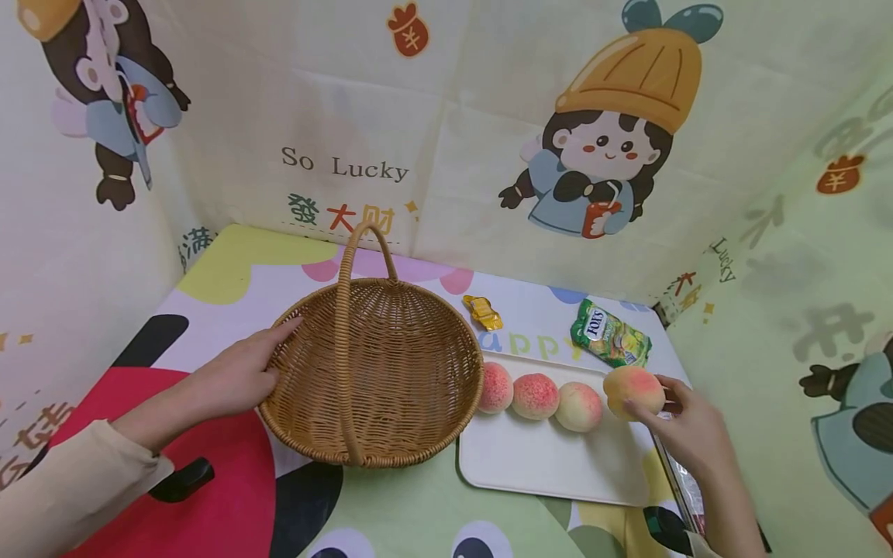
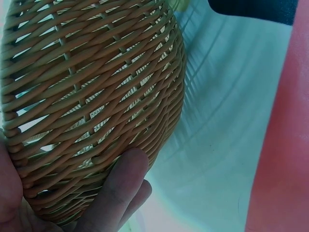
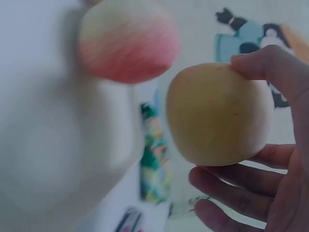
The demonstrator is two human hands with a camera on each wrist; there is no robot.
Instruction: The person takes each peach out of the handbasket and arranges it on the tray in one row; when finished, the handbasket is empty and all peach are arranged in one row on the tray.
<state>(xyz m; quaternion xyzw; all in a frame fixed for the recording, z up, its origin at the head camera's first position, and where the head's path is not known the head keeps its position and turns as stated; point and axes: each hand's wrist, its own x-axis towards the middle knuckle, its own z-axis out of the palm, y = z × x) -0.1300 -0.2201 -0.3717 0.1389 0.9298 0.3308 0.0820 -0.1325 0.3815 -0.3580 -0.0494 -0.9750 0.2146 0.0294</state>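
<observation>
A brown wicker basket [image 1: 412, 372] with a tall arched handle stands in the middle of the table. My left hand [image 1: 240, 372] grips its left rim; the left wrist view shows fingers [image 2: 118, 193] against the outer weave. On the right, my right hand [image 1: 691, 426] holds a yellow-pink peach [image 1: 633, 392] between thumb and fingers, above the right part of a white tray [image 1: 551, 469]. Three peaches lie in a row on the tray: a pink one [image 1: 496, 387] partly behind the basket rim, a red-pink one [image 1: 536, 397] and a paler one [image 1: 579, 407].
Behind the tray lie a yellow wrapped packet [image 1: 483, 312] and a green FOX'S candy bag [image 1: 611, 333]. A printed cloth [image 1: 446, 511] covers the table. Patterned curtains [image 1: 460, 194] close off the back and both sides.
</observation>
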